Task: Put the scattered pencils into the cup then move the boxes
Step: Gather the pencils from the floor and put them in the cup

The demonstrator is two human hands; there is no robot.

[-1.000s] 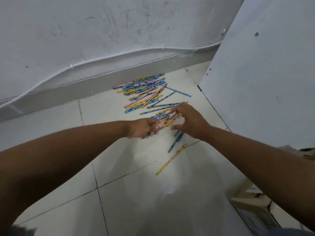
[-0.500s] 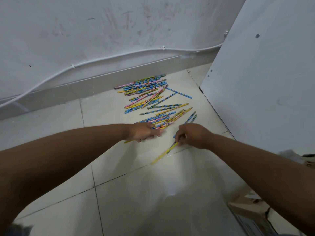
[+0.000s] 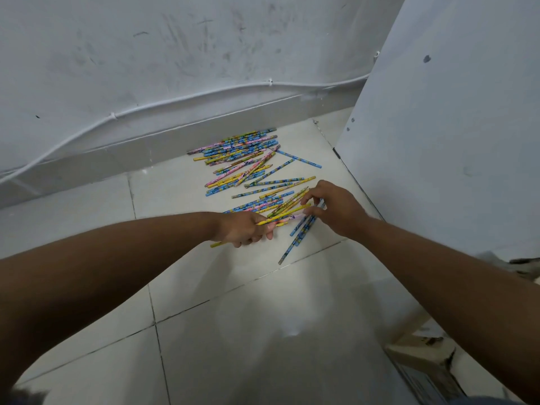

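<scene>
From the head view, our left hand (image 3: 245,228) is curled tight around a bundle (image 3: 282,216) of yellow and pink pencils, held low over the floor (image 3: 210,331), with one yellow end sticking out behind the fist. Our right hand (image 3: 334,210) meets the far end of that bundle, thumb and forefinger pinched on the tips and the other fingers bent loosely. Most of the pencils (image 3: 242,159) lie scattered on the tiles toward the wall (image 3: 175,68), and a few blue ones (image 3: 299,235) rest just beneath the right wrist. We see no cup here. A cardboard box (image 3: 420,358) sits at the lower right, well apart from the pile.

We judge we are mid-gather. To do it well, we should square the tips with the right hand, keep the left grip firm so nothing slides out, then sweep in the nearest blue ones before reaching for the far heap.
</scene>
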